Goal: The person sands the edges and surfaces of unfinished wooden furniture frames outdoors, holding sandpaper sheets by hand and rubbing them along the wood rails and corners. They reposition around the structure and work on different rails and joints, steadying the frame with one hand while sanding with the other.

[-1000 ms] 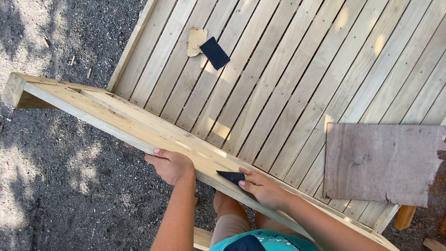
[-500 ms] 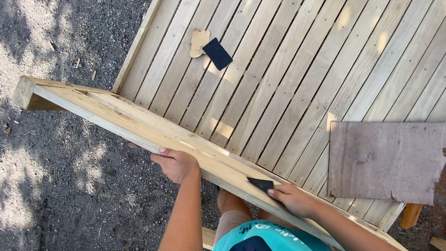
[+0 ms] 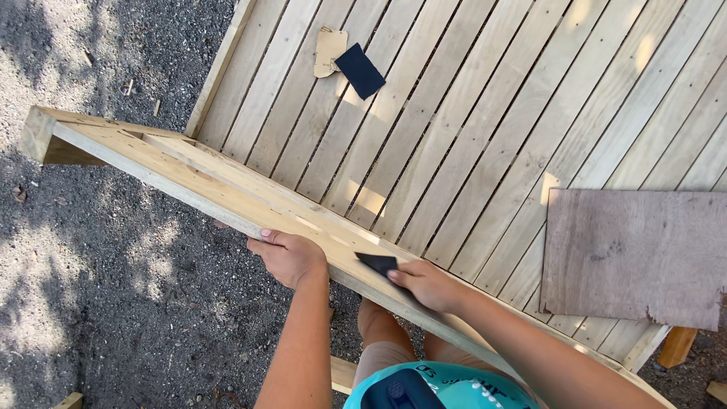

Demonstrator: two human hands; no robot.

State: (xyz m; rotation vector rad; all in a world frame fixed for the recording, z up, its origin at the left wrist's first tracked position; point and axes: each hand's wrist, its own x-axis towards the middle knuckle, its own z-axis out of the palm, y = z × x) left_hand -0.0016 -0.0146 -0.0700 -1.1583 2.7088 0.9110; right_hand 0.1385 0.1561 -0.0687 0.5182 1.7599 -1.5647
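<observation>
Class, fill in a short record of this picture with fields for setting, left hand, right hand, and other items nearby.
Setting: outdoors, gravel ground beside a slatted wooden deck
Left hand: grips the edge of a long wooden frame
Right hand: presses a dark sandpaper piece onto the frame
Other items: a second dark sheet and a tan backing piece on the deck; brown board

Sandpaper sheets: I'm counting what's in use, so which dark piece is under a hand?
The dark sandpaper on the wooden frame, pressed by the right hand. The other piece lies untouched on the slatted deck.
</observation>
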